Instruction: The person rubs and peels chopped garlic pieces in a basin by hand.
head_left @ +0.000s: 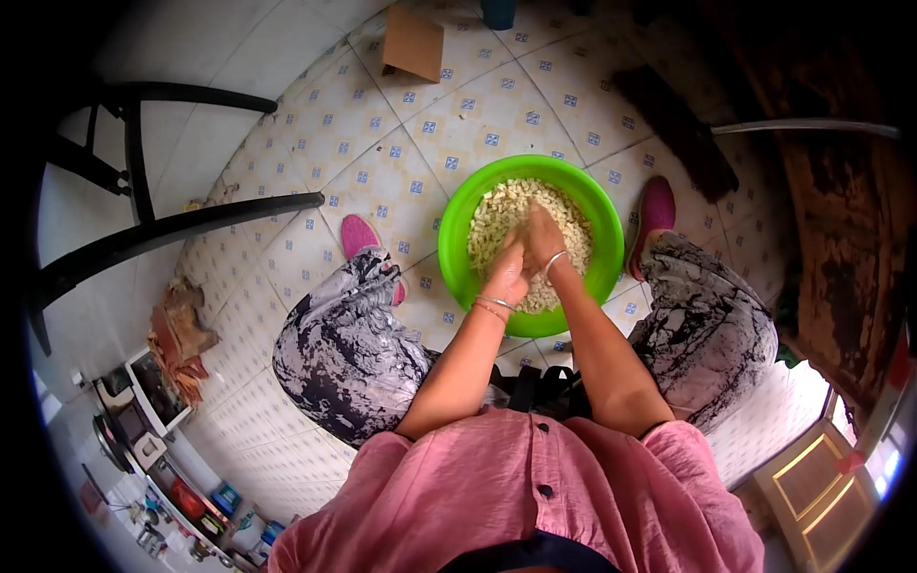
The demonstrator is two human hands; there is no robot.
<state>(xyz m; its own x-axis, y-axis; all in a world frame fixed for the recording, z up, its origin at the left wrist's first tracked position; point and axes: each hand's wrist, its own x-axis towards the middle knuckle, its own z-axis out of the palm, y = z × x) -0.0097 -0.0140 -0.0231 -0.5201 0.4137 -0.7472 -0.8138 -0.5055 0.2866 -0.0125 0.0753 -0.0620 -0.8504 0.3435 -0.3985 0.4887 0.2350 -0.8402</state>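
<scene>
Pink shirt (449, 468) is occupying 6 o'clock. Ahead, left hand (509, 272) and right hand (545, 235) are meeting closely, fingers reaching into pale pieces (490, 222); cannot tell whether any are being gripped. The pieces are lying in a green basin (456, 239), at the person's 12 o'clock, resting on tiled floor (478, 107). Around the basin: dark plank (680, 134) lying at 2 o'clock, black frame (191, 227) standing at 9, brown board (413, 44) showing at 11.
</scene>
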